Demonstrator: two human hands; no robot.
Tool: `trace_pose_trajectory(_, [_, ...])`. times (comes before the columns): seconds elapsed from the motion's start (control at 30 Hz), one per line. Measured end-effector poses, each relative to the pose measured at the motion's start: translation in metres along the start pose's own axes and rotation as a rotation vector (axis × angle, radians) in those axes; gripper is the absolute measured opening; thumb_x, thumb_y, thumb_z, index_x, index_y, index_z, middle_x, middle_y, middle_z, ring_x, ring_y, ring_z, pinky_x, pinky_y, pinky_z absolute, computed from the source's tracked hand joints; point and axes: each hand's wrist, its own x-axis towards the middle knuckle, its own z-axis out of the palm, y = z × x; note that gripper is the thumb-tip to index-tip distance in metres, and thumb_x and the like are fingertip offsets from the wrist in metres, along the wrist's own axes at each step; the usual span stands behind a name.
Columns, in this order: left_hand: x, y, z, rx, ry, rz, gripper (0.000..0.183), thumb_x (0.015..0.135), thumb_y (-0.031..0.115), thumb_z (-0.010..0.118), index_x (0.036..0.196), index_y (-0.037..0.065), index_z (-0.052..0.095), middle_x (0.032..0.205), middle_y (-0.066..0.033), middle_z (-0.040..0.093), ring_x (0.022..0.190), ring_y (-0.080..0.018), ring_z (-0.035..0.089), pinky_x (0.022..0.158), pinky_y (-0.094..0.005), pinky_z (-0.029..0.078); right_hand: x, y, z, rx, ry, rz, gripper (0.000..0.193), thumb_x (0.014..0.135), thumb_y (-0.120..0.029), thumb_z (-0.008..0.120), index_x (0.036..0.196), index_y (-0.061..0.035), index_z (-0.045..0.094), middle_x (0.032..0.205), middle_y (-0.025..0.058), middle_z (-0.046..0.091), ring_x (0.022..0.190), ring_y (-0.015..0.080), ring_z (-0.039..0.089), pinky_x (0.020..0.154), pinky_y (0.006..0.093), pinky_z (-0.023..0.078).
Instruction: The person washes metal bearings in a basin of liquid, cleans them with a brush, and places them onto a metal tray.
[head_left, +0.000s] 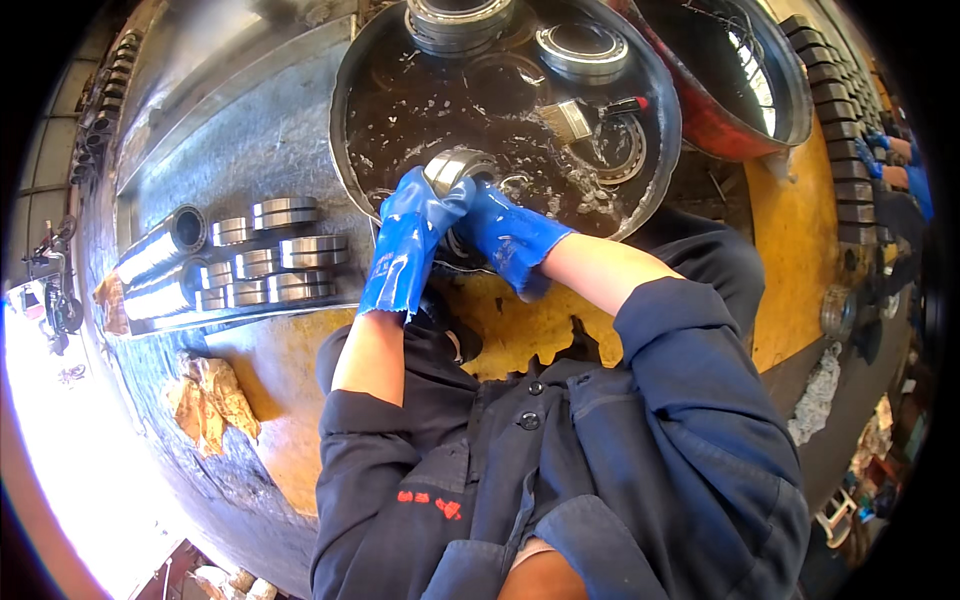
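Both my hands wear blue rubber gloves and hold one shiny steel bearing ring (pixel 455 165) at the near rim of a round metal basin (pixel 345 95) filled with dark oily liquid. My left hand (pixel 415 215) grips the ring from the left. My right hand (pixel 505 235) grips it from the right and below. A paintbrush (pixel 575 118) with a red and black handle lies in the liquid just beyond. More bearing rings (pixel 583 50) sit in the basin's far part.
Cleaned bearing rings (pixel 285 255) and steel cylinders (pixel 160 245) lie in rows on a metal tray at the left. A red basin (pixel 730 120) stands at the right. Crumpled rags (pixel 210 400) lie on the yellow bench. Another person's blue-gloved hands (pixel 885 150) work at far right.
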Motion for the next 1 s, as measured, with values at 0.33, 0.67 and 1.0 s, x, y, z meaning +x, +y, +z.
trace_pose_trajectory(0.33, [-0.007, 0.007, -0.02, -0.309, -0.035, 0.024, 0.076, 0.088, 0.057, 0.079, 0.132, -0.004, 0.068, 0.124, -0.0273, 0.076, 0.118, -0.0367, 0.074, 0.101, -0.0434, 0.056, 0.002, 0.004, -0.006, -0.255, -0.418, 0.289, 0.029, 0.096, -0.015, 0.068, 0.123, -0.007, 0.074, 0.117, 0.0181, 0.075, 0.103, 0.0309, 0.069, 0.093, 0.038, 0.056])
trace_pose_trajectory(0.67, [0.025, 0.009, -0.011, -0.242, -0.077, -0.04, 0.066, 0.087, 0.049, 0.083, 0.115, -0.01, 0.073, 0.107, -0.0233, 0.078, 0.101, -0.0298, 0.075, 0.091, -0.0409, 0.056, -0.042, -0.087, -0.054, -1.201, -0.386, -0.016, 0.032, 0.091, -0.014, 0.069, 0.122, -0.0073, 0.075, 0.116, 0.0187, 0.076, 0.109, 0.0393, 0.075, 0.087, 0.0505, 0.061])
trace_pose_trajectory(1.0, [-0.058, 0.034, 0.018, -0.04, 0.171, -0.151, 0.071, 0.081, 0.049, 0.084, 0.128, -0.002, 0.069, 0.113, -0.0248, 0.079, 0.107, -0.0421, 0.077, 0.098, -0.0476, 0.059, -0.082, -0.124, -0.096, -1.097, -0.334, 0.346, 0.046, 0.083, -0.016, 0.082, 0.128, -0.0106, 0.075, 0.126, 0.0153, 0.077, 0.121, 0.0368, 0.073, 0.097, 0.0494, 0.06])
